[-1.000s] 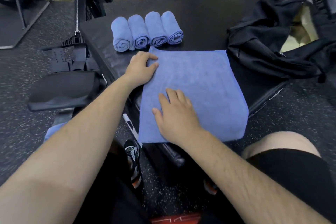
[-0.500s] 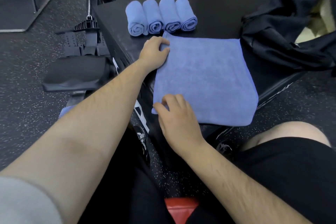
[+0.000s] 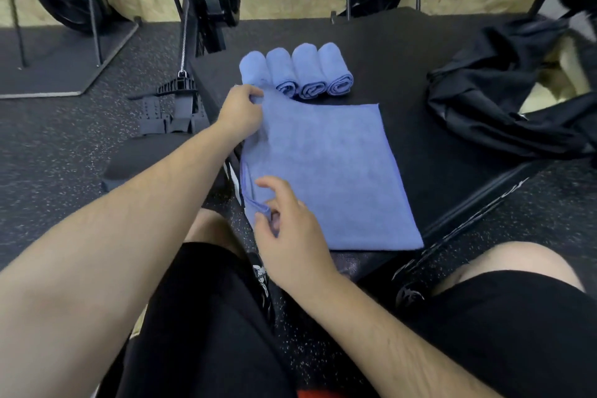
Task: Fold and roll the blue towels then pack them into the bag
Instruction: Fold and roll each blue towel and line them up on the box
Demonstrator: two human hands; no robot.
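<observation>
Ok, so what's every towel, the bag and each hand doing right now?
flat blue cloth towel: spread out, left corners lifted.
four rolled blue towels: rolled, side by side behind it.
black fabric bag: open, slumped.
left hand: pinches the towel's far corner.
right hand: pinches its near corner.

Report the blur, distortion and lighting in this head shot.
Head view: the wide-angle lens bows the platform edges; the light is soft and even, with only a faint shadow beside the left hand on the towel; the right hand has motion-smeared fingertips, so its grip is unreadable; the rolls are fairly sharp; the black bag loses detail.
</observation>
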